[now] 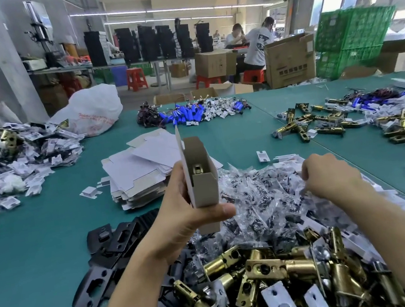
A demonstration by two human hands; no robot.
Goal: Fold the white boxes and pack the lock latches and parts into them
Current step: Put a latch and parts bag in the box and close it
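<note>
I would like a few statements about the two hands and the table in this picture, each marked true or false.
The left hand holds an open box with a brass latch inside. True.
The right hand holds a black plate. False: it pinches at the clear bags.
A stack of flat box blanks lies beyond the left hand. True.
The loose latches nearest the camera sit in a green crate. False: they lie heaped on the table.
</note>
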